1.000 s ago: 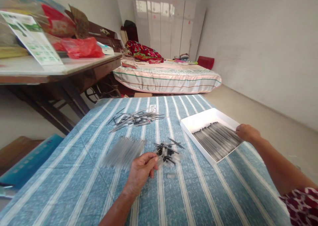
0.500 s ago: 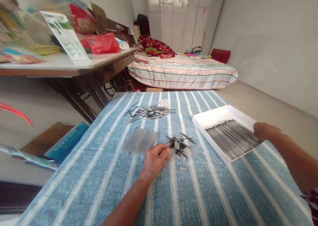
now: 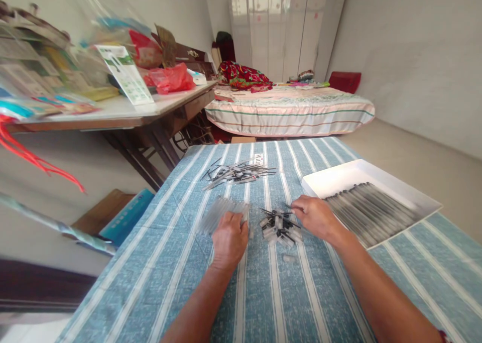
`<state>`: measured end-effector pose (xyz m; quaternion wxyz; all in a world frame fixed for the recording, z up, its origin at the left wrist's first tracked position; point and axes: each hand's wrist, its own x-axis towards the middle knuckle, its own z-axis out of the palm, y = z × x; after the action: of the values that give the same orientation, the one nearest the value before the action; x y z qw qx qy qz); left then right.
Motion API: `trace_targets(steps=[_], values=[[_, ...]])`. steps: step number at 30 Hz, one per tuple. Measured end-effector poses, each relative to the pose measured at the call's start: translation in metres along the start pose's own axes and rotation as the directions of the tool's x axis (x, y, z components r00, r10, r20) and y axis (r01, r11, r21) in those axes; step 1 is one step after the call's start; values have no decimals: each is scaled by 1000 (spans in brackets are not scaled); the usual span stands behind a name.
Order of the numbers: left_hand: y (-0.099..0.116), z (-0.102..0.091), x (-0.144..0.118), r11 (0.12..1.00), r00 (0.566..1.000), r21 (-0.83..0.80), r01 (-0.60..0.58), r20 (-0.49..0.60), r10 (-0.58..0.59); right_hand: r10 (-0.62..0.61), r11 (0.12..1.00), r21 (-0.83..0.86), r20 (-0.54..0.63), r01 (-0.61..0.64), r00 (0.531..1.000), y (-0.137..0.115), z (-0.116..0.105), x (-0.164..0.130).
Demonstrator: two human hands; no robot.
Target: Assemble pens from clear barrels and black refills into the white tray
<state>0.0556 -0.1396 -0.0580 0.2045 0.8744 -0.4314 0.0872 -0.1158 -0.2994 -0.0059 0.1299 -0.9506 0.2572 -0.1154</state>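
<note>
- Head view: the right hand has left the white tray of finished pens and now pinches at the small pile of caps and tips; picking seems to restart.
- Left hand presses flat, open, on clear barrels, left of that pile.
- A refill heap lies beyond the pile, clear of both hands.

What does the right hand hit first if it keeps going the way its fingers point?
The right hand points left, toward the small pile of black-and-clear parts. Its fingertips look to be at the pile's right edge already, so that pile comes first; exact contact is unclear. Beyond it lie the left hand and the clear tubes.
</note>
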Motion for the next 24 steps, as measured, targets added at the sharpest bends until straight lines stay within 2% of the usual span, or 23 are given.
trace_targets(steps=[2, 5, 12, 20, 24], values=[[2, -3, -2, 994, 999, 103, -30, 40, 26, 8, 994, -107, 55, -2, 998, -7, 12, 6], [2, -5, -1, 982, 996, 184, -38, 86, 22, 28, 974, -227, 81, -9, 996, -3, 24, 7], [7, -6, 4, 964, 992, 264, -41, 129, 7, 31, 961, -276, 109, 0, 994, 19, 39, 5], [13, -7, 8, 946, 983, 319, -51, 184, -9, -25, 977, -208, 63, 38, 998, 19, 39, 7], [15, -8, 6, 953, 977, 298, -50, 214, -15, -26, 1000, -8, -68, 26, 997, 21, 36, 6]])
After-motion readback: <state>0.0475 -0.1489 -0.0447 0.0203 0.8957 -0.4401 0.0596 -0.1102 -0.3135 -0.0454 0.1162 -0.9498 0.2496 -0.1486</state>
